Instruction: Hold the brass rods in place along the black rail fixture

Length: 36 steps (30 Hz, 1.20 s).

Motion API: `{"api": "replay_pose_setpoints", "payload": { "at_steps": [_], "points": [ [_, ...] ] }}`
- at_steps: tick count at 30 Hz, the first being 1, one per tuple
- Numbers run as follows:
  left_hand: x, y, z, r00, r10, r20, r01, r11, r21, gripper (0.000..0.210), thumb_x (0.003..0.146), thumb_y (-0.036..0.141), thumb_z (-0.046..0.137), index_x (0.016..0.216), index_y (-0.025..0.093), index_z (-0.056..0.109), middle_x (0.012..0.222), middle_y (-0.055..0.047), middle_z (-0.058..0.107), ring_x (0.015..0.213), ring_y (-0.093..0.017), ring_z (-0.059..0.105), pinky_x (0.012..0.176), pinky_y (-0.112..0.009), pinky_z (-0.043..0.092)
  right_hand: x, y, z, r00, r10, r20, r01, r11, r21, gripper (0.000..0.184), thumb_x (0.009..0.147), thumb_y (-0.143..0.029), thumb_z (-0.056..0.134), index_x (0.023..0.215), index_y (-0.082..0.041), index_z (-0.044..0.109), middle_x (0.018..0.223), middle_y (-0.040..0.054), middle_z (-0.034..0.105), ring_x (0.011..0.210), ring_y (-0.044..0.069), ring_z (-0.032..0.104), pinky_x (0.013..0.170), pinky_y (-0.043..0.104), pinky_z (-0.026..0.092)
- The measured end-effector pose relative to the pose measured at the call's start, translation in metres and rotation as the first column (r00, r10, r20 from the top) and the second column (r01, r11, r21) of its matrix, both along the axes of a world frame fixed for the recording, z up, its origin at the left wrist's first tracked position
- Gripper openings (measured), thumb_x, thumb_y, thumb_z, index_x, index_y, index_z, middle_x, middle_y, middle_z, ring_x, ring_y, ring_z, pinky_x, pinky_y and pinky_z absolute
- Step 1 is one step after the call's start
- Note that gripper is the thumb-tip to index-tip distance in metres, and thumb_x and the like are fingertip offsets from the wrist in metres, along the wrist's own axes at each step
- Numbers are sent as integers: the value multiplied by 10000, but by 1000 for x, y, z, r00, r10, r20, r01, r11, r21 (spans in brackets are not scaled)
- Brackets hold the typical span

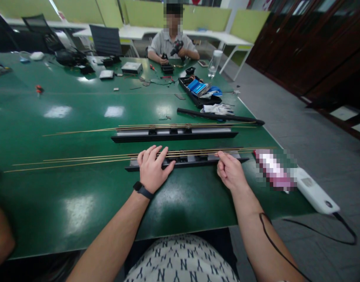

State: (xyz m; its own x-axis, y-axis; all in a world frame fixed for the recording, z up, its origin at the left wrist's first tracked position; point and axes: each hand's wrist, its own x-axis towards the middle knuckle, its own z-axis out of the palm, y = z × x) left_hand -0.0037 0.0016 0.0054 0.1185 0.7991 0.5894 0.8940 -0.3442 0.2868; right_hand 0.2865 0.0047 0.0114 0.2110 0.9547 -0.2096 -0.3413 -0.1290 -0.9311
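Note:
In front of me lies a long black-and-silver rail with several thin brass-coloured rods along it, their ends reaching well past it on the left. My left hand rests across the rail's left part, fingers spread over the rods, a dark watch on its wrist. Over the right part of the rail, my right hand is closed, thumb and forefinger pinching at a thin rod. The fingers partly cover that grip. Behind it sits a second, similar rail with more thin rods along its top.
A long black tube, white gloves and a black tray with blue items lie beyond. A white power strip sits at the right edge. Across the green table, a person holds a power drill.

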Motion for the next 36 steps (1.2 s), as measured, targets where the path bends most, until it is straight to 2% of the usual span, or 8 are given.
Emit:
{"api": "replay_pose_setpoints", "payload": {
  "at_steps": [7,17,21,27,32,36],
  "points": [
    [0,-1,3,1000,2,-19,-3,1000,-30,451,960,497,647,1349,269,676,1372,-104,689,1362,-329,555,1158,-531,322,-3,0,1,999,38,15,-38,999,-10,413,768,-496,890,911,-145,726,440,-65,512,268,39,324,269,156,220],
    [-1,-1,7,998,-20,-57,17,998,-56,481,973,518,627,1377,259,654,1389,-112,676,1389,-332,528,1167,-529,327,-3,1,-1,999,42,-3,-42,999,3,384,782,-474,881,908,-144,730,436,-63,514,275,47,320,275,170,219],
    [5,-1,14,992,-93,-82,87,993,-82,522,982,527,616,1422,246,614,1401,-118,668,1396,-313,527,1189,-515,309,-2,2,-3,999,46,1,-46,999,9,381,788,-476,873,907,-143,731,436,-62,516,277,47,317,277,171,215],
    [19,8,28,972,-204,-117,185,971,-153,458,1002,461,602,1414,261,611,1391,-103,677,1397,-301,529,1193,-526,295,-2,2,-3,999,49,-1,-49,999,9,377,785,-478,869,902,-153,720,437,-65,514,278,49,316,278,174,211],
    [28,18,36,947,-279,-156,244,946,-212,311,1011,378,607,1290,253,665,1259,-84,734,1260,-279,618,1175,-542,291,-2,2,-3,999,47,-6,-47,999,10,392,772,-490,872,901,-156,712,438,-65,512,278,50,315,277,174,208],
    [36,23,37,937,-303,-174,255,934,-250,285,1010,354,619,1268,239,655,1252,-84,736,1216,-268,635,1146,-526,313,-2,3,-3,999,45,-3,-45,999,14,393,782,-497,863,913,-158,713,441,-66,512,280,50,318,280,173,204]
  ]
}}
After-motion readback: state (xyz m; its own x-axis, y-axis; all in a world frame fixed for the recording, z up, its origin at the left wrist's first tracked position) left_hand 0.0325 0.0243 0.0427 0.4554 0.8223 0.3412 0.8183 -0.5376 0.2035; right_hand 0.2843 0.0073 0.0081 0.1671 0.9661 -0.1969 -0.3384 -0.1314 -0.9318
